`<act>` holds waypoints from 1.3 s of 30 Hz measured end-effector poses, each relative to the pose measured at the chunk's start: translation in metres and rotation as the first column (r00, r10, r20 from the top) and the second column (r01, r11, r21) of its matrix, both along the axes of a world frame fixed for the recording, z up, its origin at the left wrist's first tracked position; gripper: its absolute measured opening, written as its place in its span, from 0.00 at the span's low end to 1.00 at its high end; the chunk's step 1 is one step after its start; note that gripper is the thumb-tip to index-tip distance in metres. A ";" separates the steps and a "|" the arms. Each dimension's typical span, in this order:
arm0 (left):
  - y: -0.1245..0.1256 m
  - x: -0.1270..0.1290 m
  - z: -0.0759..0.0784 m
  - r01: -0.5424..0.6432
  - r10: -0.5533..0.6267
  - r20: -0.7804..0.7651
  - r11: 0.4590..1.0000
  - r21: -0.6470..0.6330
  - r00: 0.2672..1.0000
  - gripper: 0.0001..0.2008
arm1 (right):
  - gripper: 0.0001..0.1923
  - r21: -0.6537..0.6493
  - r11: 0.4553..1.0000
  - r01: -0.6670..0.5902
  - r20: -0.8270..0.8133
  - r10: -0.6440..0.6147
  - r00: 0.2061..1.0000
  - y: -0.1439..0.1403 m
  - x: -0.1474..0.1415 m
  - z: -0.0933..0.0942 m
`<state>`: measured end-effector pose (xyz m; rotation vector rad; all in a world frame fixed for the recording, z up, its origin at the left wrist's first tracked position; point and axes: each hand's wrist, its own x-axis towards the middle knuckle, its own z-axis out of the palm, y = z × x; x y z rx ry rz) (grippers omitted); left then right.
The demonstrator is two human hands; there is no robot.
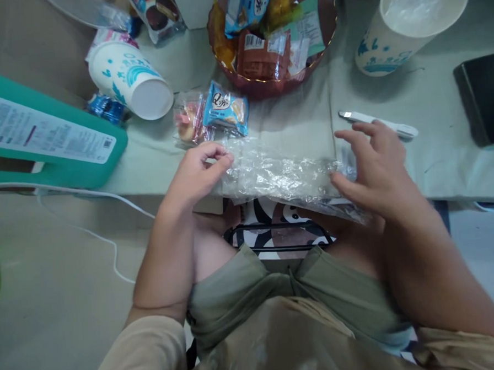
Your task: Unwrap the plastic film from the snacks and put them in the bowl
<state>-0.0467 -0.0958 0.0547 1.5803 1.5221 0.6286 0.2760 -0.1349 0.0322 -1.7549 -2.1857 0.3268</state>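
Clear film, near side of bowl; long axis runs from left hand (curled, hold unclear) to right hand (spread, loose).

Teal container and black object.

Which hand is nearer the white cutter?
Right. The right hand is just beside the white cutter; the left hand is farther off, at the left end of the clear plastic.

A clear, crinkled plastic wrapper lies spread sideways along the near edge of the worktop, its creases glossy. Its near right part hangs past the edge; whether it is a bag or a loose sheet is hard to tell.
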 end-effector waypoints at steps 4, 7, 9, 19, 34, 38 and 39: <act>-0.001 0.002 0.004 -0.095 0.133 0.232 0.981 -0.169 0.963 0.15 | 0.29 0.016 0.984 -0.179 -0.106 0.180 0.978 0.002 -0.035 -0.007; -0.002 0.005 0.006 -0.079 0.188 0.400 0.959 -0.272 0.897 0.19 | 0.34 -0.062 0.981 -0.183 -0.017 0.182 0.983 0.002 -0.058 -0.023; -0.003 0.004 0.007 0.043 0.096 0.390 0.942 -0.333 0.916 0.23 | 0.35 -0.083 0.986 -0.143 0.040 0.147 0.988 0.002 -0.065 -0.032; 0.005 -0.036 0.002 0.333 -0.315 0.135 0.748 -0.574 0.940 0.12 | 0.39 -0.079 0.987 -0.138 0.098 0.146 0.984 0.002 -0.057 -0.033; 0.006 0.019 -0.009 0.014 0.035 0.287 0.986 -0.166 0.957 0.31 | 0.48 -0.132 0.971 -0.199 -0.067 0.191 0.979 -0.010 -0.042 -0.023; 0.007 0.018 0.000 0.148 -0.039 0.417 0.961 -0.233 0.908 0.29 | 0.50 -0.140 0.956 -0.259 -0.308 0.207 0.929 0.005 -0.038 -0.001; 0.006 0.018 0.003 0.180 -0.052 0.432 0.949 -0.260 0.900 0.29 | 0.48 -0.178 0.939 -0.295 -0.361 0.217 0.907 0.012 -0.040 0.004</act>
